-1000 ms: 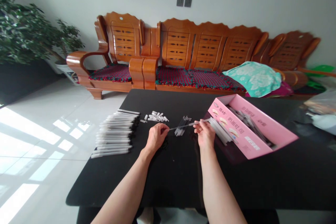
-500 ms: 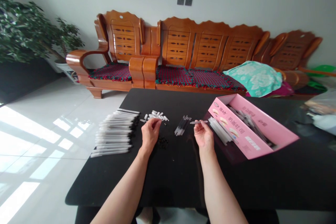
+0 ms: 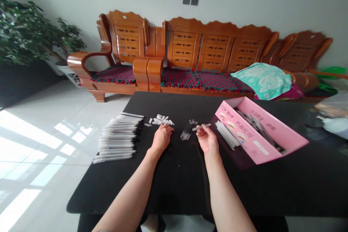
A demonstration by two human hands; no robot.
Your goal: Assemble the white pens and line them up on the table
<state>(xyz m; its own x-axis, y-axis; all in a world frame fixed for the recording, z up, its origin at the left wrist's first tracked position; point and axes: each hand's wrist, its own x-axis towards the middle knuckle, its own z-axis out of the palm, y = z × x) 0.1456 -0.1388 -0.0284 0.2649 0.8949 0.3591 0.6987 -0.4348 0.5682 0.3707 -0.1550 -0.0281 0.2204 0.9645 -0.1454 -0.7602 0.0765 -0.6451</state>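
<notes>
My right hand (image 3: 208,142) is closed on a thin, pale pen barrel (image 3: 201,127), held between the fingertips and lying nearly level. To its left is a small bundle of pen refills (image 3: 188,129) with dark shafts. My left hand (image 3: 162,138) hovers low over the table with its fingers drawn together; whatever may be between them is too small to make out. Just beyond it are several short white pen caps (image 3: 163,119). Small black pieces (image 3: 170,148) lie beside its wrist, partly hidden by the hand.
Rows of whitish pens with dark ends (image 3: 116,138) cover the left of the black table (image 3: 176,192). On the right, more pale barrels (image 3: 227,135) lean by a pink box (image 3: 250,136) holding many pen parts. A wooden sofa (image 3: 187,43) stands behind.
My left hand has moved a little right, away from the white caps' left side. My right hand has shifted slightly left with the barrel, now over the refills' right edge.
</notes>
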